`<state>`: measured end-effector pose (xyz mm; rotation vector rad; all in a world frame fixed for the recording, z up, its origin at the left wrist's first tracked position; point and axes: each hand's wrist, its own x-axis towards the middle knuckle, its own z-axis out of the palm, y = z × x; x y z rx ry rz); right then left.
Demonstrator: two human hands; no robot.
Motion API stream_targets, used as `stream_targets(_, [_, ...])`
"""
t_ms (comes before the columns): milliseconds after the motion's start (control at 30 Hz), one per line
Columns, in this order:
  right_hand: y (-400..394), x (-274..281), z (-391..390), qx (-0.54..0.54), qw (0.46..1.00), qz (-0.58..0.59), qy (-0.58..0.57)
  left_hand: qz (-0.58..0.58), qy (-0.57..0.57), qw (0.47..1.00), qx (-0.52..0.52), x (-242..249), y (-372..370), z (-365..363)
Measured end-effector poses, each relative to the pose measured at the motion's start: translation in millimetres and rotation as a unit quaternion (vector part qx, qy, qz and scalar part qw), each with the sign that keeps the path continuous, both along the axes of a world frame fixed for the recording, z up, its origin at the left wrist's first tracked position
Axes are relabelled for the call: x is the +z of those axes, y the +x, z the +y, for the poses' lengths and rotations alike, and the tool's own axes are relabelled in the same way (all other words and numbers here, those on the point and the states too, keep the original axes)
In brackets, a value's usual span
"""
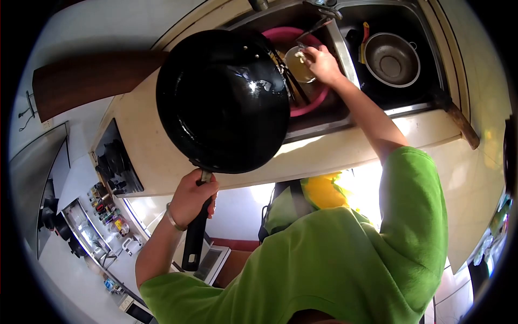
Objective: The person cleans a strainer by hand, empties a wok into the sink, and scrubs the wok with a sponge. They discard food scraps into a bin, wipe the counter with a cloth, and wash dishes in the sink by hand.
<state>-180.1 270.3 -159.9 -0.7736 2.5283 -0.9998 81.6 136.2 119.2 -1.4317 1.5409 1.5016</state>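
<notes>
A black wok (pixel 221 102) with a shiny wet-looking inside is held tilted over the counter and the left sink edge. My left hand (pixel 195 197) is wrapped round its black handle (pixel 195 237). My right hand (pixel 322 63) reaches into a pink basin (pixel 322 100) in the left sink, its fingers pinched above a pale bowl (pixel 298 66) of yellowish liquid. A small whitish bit shows at those fingertips, too small to name. Dark chopstick-like sticks (pixel 297 89) lean in the basin beside the bowl, partly hidden by the wok.
A round metal bowl (pixel 413 75) and an orange-handled tool (pixel 366 33) lie in the right sink. A wooden-handled tool (pixel 462 125) lies across its front right corner. The faucet (pixel 324 9) is behind the basin. Left are a brown board (pixel 97 81) and a cooktop (pixel 120 162).
</notes>
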Motion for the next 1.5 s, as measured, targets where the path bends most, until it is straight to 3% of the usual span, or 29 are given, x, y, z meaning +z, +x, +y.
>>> stream_targets(100, [3.6, 12.0, 20.1, 0.09, 0.987, -0.119, 0.056, -0.001, -0.022, 1.0, -0.015, 6.7, 5.5, -4.8])
stream_targets(167, [15.6, 13.3, 21.5, 0.208, 0.956, -0.074, 0.196, 0.003, -0.047, 0.999, -0.013, 9.7, 7.1, -7.4])
stream_targets(333, [37.0, -22.1, 0.1, 0.31, 0.911, 0.026, 0.272, 0.009, -0.062, 0.998, -0.014, 13.7, 9.3, -10.1])
stream_targets(400, [46.5, -68.0, -6.2, 0.317, 0.911, 0.071, 0.252, 0.006, -0.072, 0.997, -0.012, 14.0, 10.5, -11.1])
stream_targets(500, [45.0, -83.9, -13.5, 0.31, 0.924, 0.112, 0.194, 0.016, -0.078, 0.997, -0.021, 14.5, 11.4, -11.7])
stream_targets(567, [37.1, -106.8, -13.7, 0.311, 0.918, 0.233, 0.077, 0.018, -0.076, 0.997, -0.014, 14.1, 13.1, -11.6])
stream_targets(633, [35.3, -133.5, -20.0, 0.328, 0.912, 0.223, 0.109, 0.02, -0.075, 0.997, -0.007, 12.1, 12.9, -13.1])
stream_targets(700, [44.9, -151.7, -22.9, 0.179, 0.966, 0.179, 0.043, 0.031, -0.074, 0.997, -0.021, 12.4, 15.0, -13.2])
stream_targets(733, [45.4, -129.7, -20.2, 0.227, 0.928, 0.263, 0.133, 0.027, -0.072, 0.997, -0.019, 13.4, 15.9, -13.1])
stream_targets(767, [46.5, -105.8, -17.7, 0.229, 0.928, 0.261, 0.134, 0.027, -0.072, 0.997, -0.022, 14.0, 15.0, -13.5])
stream_targets(833, [44.2, -61.8, -12.2, 0.368, 0.853, 0.264, 0.258, 0.034, -0.073, 0.997, -0.021, 11.9, 14.8, -15.7])
stream_targets(900, [41.6, -53.9, -10.9, 0.333, 0.873, 0.29, 0.208, 0.036, -0.08, 0.995, -0.039, 9.4, 17.4, -18.4])
stream_targets(967, [43.8, -76.2, -6.0, 0.285, 0.893, 0.188, 0.294, 0.028, -0.078, 0.996, -0.041, 9.4, 16.7, -18.9])
stream_targets(1033, [46.3, -109.1, -8.0, 0.283, 0.894, 0.211, 0.275, 0.026, -0.082, 0.995, -0.042, 8.0, 13.2, -19.1])
stream_targets(1100, [50.0, -154.8, -16.0, 0.088, 0.966, 0.059, 0.236, 0.025, -0.083, 0.995, -0.043, 8.5, 11.4, -18.3])
stream_targets(1133, [53.6, -105.3, -13.3, 0.033, 0.982, 0.014, 0.188, 0.023, -0.083, 0.995, -0.045, 8.4, 11.0, -18.1])
stream_targets(1167, [47.7, -87.5, -7.0, 0.031, 0.981, 0.01, 0.19, 0.017, -0.084, 0.996, -0.04, 9.0, 11.5, -17.6])
stream_targets(1233, [28.7, -70.2, -3.4, 0.321, 0.894, 0.123, 0.286, 0.021, -0.088, 0.995, -0.038, 8.1, 8.8, -18.0])
stream_targets(1300, [26.1, -71.8, -5.0, 0.298, 0.899, 0.155, 0.281, 0.019, -0.095, 0.994, -0.041, 7.4, 10.3, -16.5])
stream_targets(1433, [33.6, -61.1, -5.5, 0.375, 0.865, 0.116, 0.313, 0.037, -0.087, 0.994, -0.049, 5.2, 11.9, -17.9])
stream_targets(1500, [19.0, -82.6, -7.9, 0.227, 0.931, 0.164, 0.236, 0.042, -0.092, 0.993, -0.059, 3.6, 12.9, -16.8])
